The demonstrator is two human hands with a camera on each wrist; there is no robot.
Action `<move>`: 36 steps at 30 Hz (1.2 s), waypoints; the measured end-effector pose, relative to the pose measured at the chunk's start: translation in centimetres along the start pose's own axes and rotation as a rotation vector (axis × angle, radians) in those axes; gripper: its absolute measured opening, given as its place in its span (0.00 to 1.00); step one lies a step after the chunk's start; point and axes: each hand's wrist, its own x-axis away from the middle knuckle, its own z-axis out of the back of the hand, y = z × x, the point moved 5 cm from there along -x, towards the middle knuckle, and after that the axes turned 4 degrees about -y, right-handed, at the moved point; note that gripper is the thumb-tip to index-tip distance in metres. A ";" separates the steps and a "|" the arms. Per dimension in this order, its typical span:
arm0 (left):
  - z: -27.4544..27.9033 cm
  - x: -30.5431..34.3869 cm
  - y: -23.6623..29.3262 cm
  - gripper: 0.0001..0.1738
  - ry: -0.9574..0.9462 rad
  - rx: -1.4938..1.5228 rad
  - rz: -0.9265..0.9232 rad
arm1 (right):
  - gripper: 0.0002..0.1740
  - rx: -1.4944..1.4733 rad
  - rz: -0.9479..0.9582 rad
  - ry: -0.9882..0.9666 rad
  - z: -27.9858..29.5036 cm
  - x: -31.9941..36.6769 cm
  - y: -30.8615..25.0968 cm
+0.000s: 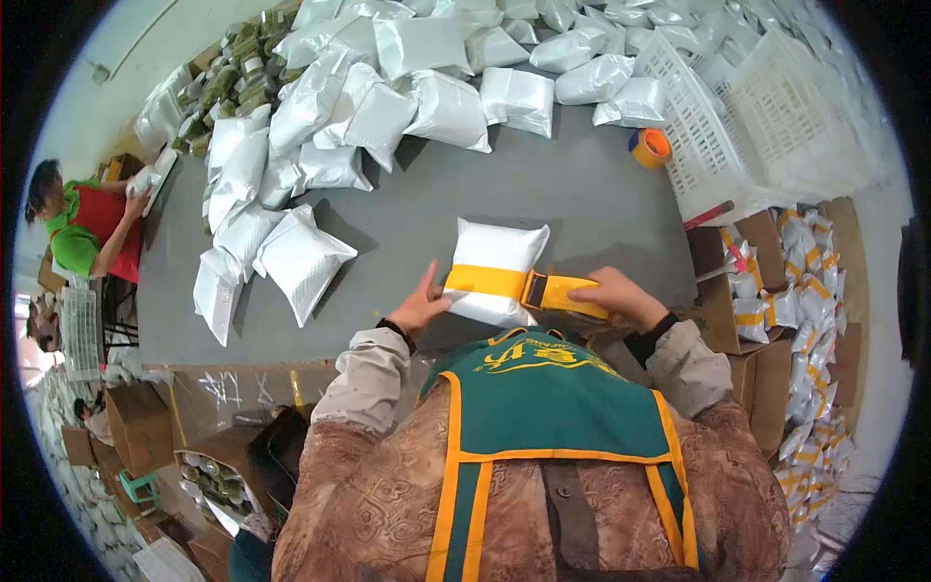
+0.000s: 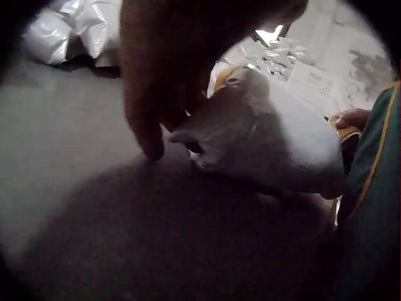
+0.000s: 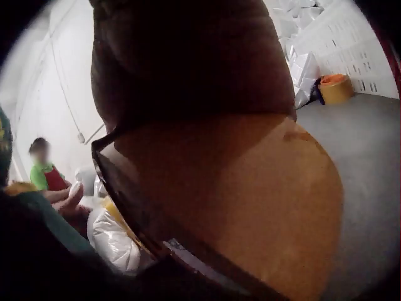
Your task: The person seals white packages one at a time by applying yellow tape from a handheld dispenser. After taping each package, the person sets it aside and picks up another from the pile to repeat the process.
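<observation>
The white pouch (image 1: 495, 267) lies flat on the grey tabletop (image 1: 407, 223), well apart from the orange tape roll (image 1: 650, 147), on the person's side of it. The left hand (image 1: 419, 306) presses the pouch edge farthest from that roll with straight fingers, while the right hand (image 1: 626, 294) curls round the tape dispenser (image 1: 567, 294) at the edge nearer it. The pouch looks light, puffy and slick, so it is probably best pinned flat by its edges.

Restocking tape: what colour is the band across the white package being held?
Yellow-orange band on the white package; head view shows it best.
</observation>
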 end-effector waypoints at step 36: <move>-0.1 -2.7 2.8 0.29 0.267 0.543 -0.610 | 0.28 0.236 0.570 0.357 -8.2 -7.1 -12.3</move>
